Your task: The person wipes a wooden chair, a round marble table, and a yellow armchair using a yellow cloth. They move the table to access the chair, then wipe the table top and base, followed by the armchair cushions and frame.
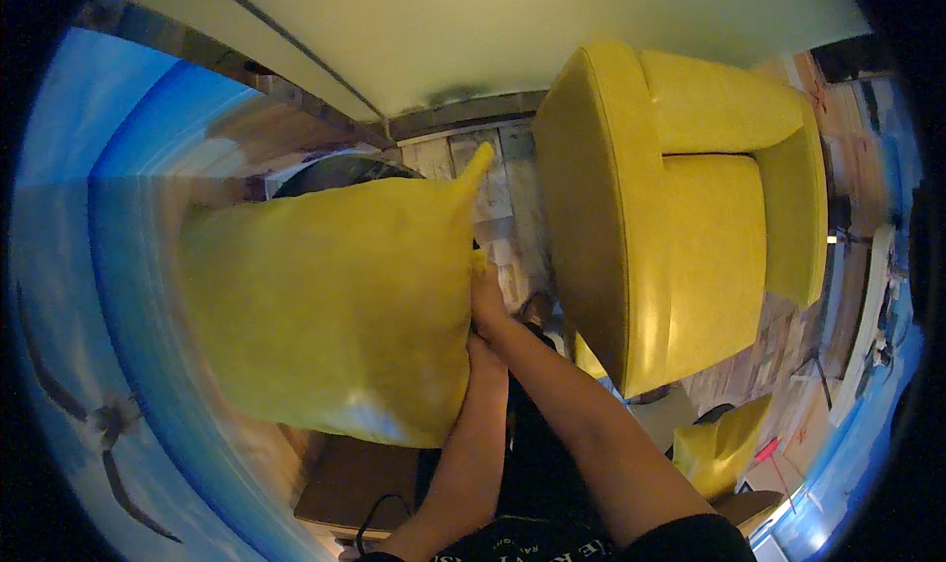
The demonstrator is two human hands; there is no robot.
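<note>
A large yellow cushion [332,303] is held up in front of me, filling the left middle of the head view. My right hand [488,292] is at the cushion's right edge, its fingers partly hidden. Just below it, my left hand [477,344] reaches behind the same edge, mostly hidden by the cushion. My forearms lie close together at the wrists. A yellow upholstered armchair [695,229] stands to the right of the cushion.
A pale wall panel [480,37] runs along the top. Wood-patterned flooring [510,192] shows between cushion and armchair. A brown wooden surface [355,481] with a dark cable [369,514] lies lower left. Another yellow cushion [717,447] is lower right. A blue mural [66,266] covers the left.
</note>
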